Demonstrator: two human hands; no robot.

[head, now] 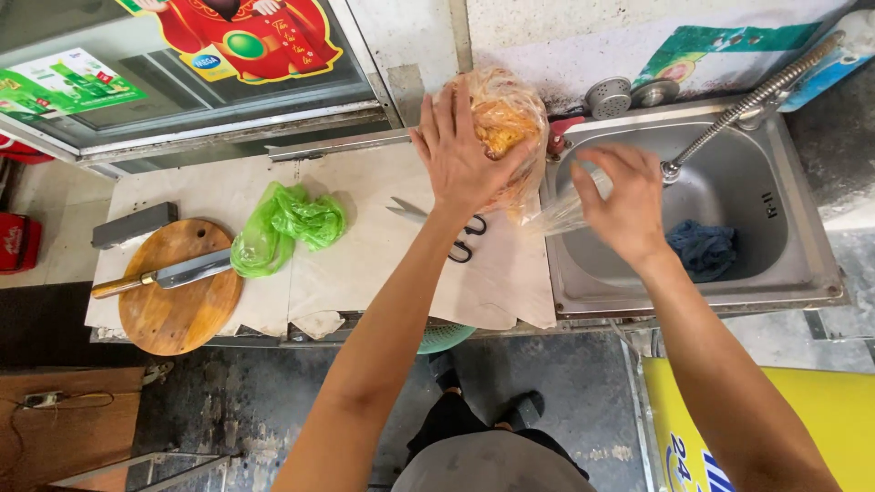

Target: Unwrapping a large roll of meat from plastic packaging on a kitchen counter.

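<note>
A clear bag (504, 128) full of orange-yellow food stands at the back right corner of the bench (365, 246), right against the sink's (802, 246) left rim. What the food is, I cannot tell through the plastic. The left hand (460, 155) lies flat on the bag's left side, fingers spread and open, pressing rather than gripping. The right hand (624, 196) is curled over the sink's left edge, fingers pinched on the bag's loose clear plastic, which stretches taut from the bag down toward that hand.

Just under the left wrist, scissors (442, 228) with black handles lie on the bench, blades pointing left. Further left, a crumpled green bag (292, 223) rests near the middle of the bench; whether anything is in it I cannot tell. At the front left corner a round wooden board (178, 292) hangs partly over the edge, with a cleaver (173, 271) lying across it, wooden handle to the left. A dark block (134, 224) lies just behind the board, near the left edge.

The steel sink holds a blue cloth (704, 246) bunched near its front. A hose (756, 96) of ribbed metal runs from the back right corner down into the basin. On the sink's back rim sit a strainer (608, 96) and a flat round plug (654, 91), side by side.
</note>
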